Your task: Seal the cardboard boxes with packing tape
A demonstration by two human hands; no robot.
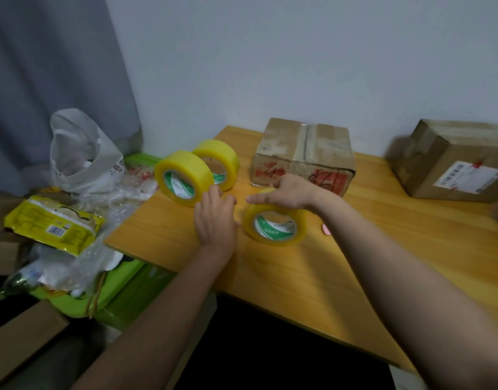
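Observation:
Three yellow rolls of packing tape stand on edge on the wooden table (pixel 312 277). My right hand (pixel 284 191) rests on top of the nearest roll (pixel 273 225), fingers stretched out to the left. My left hand (pixel 215 218) lies with its fingertips against the lower edge of the left roll (pixel 181 177). The third roll (pixel 218 161) stands just behind that one. A cardboard box with red markings (pixel 304 153) sits behind my right hand, its top seam taped. A second cardboard box with a white label (pixel 453 161) stands at the far right.
A small pink object (pixel 325 228) peeks out by my right wrist. Left of the table a green bin (pixel 123 294) holds a white plastic bag (pixel 81 153), a yellow snack packet (pixel 53 223) and clear wrapping. A cardboard piece (pixel 19 339) lies at lower left. A grey curtain hangs behind.

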